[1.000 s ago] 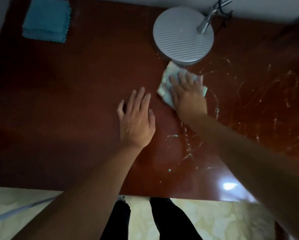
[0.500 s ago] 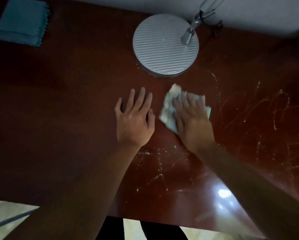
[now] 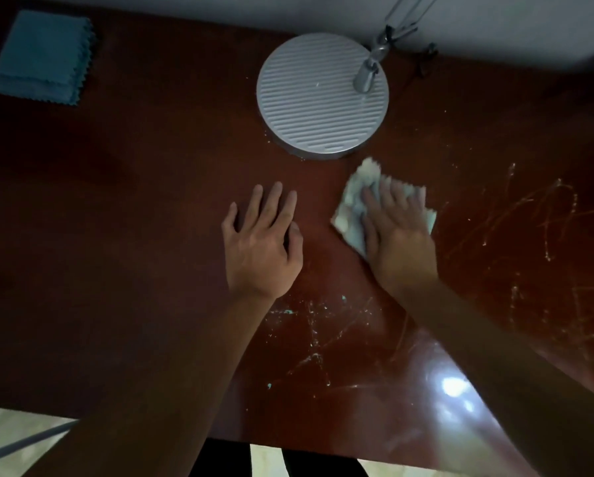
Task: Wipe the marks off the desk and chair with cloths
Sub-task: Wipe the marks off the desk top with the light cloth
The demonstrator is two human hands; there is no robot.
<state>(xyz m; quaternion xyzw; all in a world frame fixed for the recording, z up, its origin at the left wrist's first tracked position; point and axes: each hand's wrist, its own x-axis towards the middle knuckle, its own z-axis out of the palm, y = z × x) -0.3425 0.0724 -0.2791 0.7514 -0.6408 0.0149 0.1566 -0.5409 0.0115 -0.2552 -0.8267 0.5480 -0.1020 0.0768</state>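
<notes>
right hand [image 3: 400, 235] flat, fingers straight, pressing cloth [image 3: 352, 204] just below lamp base [image 3: 323, 94]; left hand [image 3: 262, 244] flat on desk [image 3: 133, 201], holding nothing; risk: cloth looks soiled, may smear marks

Lamp base [image 3: 323, 94] blocks the desk [image 3: 133, 208] just beyond.

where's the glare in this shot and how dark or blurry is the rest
Head view: a bright glare spot sits on the glossy desk near its front edge, beside the right forearm; the left side of the desk is in deep shadow; the folded blue cloths look dim and soft; straight edges bow slightly from the wide-angle lens.
</notes>
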